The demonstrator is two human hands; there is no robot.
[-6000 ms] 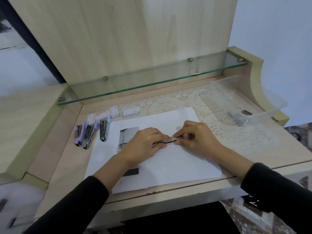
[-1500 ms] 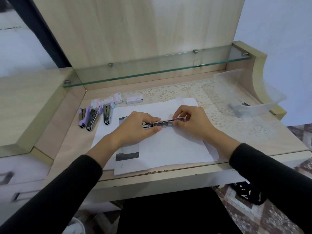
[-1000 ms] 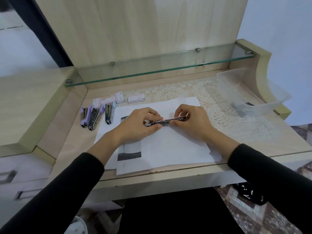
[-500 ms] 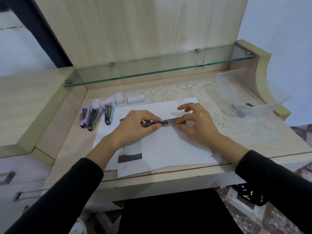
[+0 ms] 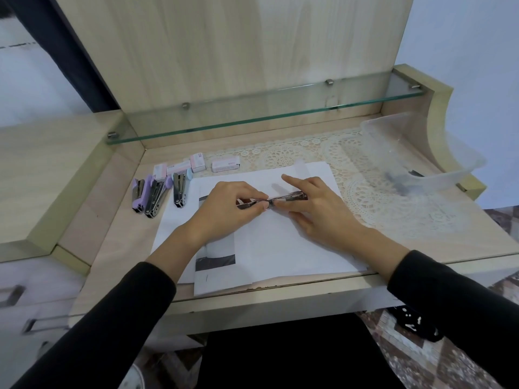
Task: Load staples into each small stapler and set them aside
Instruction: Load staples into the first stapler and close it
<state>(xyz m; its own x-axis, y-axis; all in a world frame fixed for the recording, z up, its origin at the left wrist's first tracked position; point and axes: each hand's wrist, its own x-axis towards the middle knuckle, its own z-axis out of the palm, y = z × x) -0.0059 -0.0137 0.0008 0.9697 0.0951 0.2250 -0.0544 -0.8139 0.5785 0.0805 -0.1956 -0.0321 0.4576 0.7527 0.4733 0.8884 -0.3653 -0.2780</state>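
On the white paper (image 5: 280, 248) lies an opened small stapler (image 5: 292, 197), its metal rail stretched left to right. My left hand (image 5: 224, 214) grips its left end, fingertips pinching the rail near the middle. Straight fingers of my right hand (image 5: 317, 211) rest over the right end, one of them stretched up and to the left; I cannot see whether that hand holds staples. Three more small staplers (image 5: 154, 196), purple and pale blue, lie side by side at the left. Behind them are several small pink staple boxes (image 5: 226, 165).
A clear plastic tub (image 5: 421, 153) with dark items inside stands at the right on a lace mat (image 5: 365, 186). A glass shelf (image 5: 252, 119) overhangs the back of the desk. The desk's front edge (image 5: 280, 290) runs just below the papers.
My right hand has loosened from pinching the rail's right end; its fingers have straightened and now spread over the stapler. The left hand keeps its grip. The staplers at the left have not moved.
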